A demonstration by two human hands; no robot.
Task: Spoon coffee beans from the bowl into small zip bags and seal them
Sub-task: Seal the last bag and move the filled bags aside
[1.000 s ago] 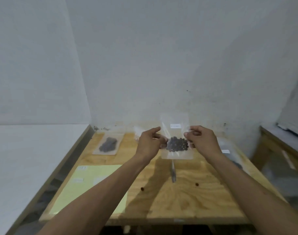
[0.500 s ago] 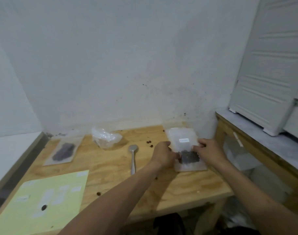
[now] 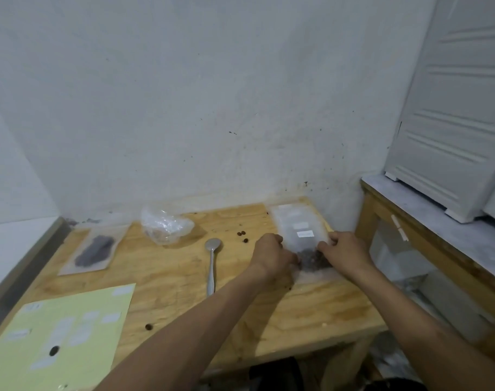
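Clear bag [image 3: 307, 235] with beans flat on table [image 3: 184, 277], I see left hand [image 3: 273, 256] and right hand [image 3: 346, 253] pinching its edges; spoon [image 3: 211, 265] left of them.

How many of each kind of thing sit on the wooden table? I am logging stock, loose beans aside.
Zip bags with coffee beans: 2, one gripped by both hands, one at far left
Empty zip bags, stacked: count unclear
Crumpled clear plastic bag: 1
Metal spoon: 1
Yellow label sheet: 1
Total: 5, plus the stack
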